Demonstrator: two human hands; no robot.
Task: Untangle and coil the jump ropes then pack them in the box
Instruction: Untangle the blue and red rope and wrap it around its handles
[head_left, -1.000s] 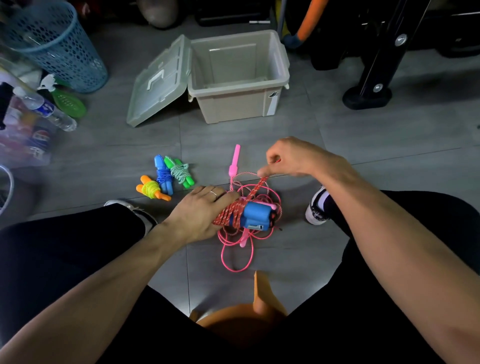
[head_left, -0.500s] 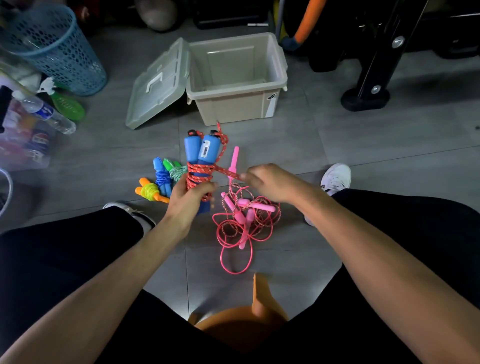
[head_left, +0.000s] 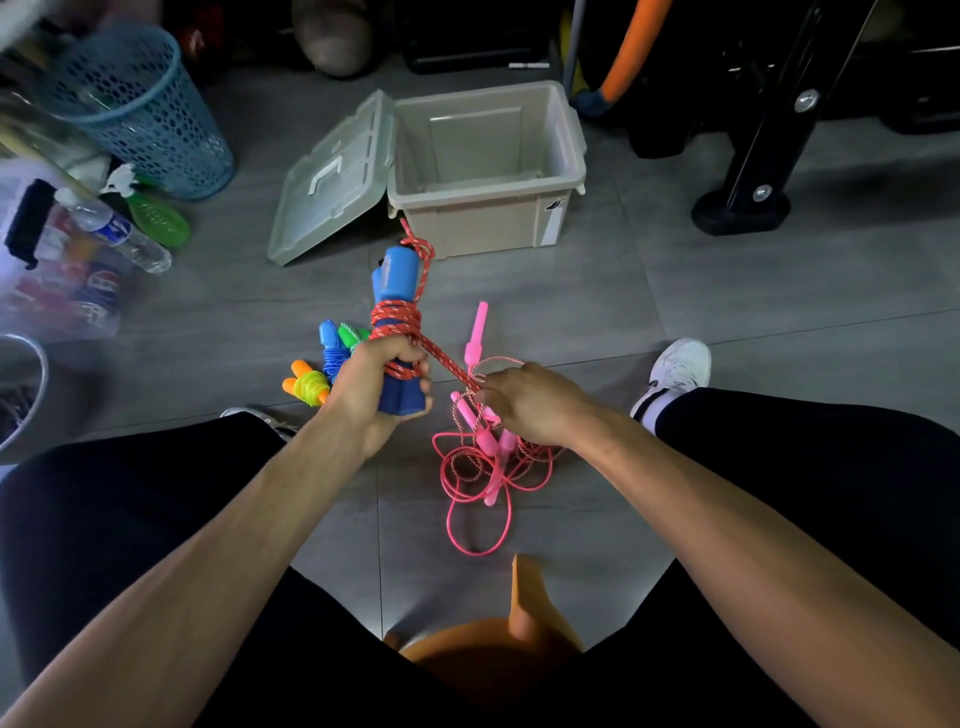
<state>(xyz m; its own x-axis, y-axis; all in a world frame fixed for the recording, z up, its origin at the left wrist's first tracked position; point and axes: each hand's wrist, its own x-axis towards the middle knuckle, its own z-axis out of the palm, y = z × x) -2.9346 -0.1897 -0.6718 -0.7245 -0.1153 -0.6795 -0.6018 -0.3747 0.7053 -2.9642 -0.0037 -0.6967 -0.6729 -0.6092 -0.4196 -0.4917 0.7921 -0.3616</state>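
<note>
Left hand (head_left: 371, 387) grips my blue handles (head_left: 397, 291) upright, with red rope (head_left: 397, 317) wound around them. My right hand (head_left: 524, 408) pinches the free part of this rope, just right of the handles. Under it, a pink tangle (head_left: 480, 467) lies on the floor. Farther away stands the open box (head_left: 488, 187). Three coiled ropes (head_left: 324, 364) lie at the left.

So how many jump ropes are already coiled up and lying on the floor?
3, clustered behind the left hand: an orange-handled yellow rope, a blue one and a green one. The hand partly covers them, so another could be hidden.
</note>
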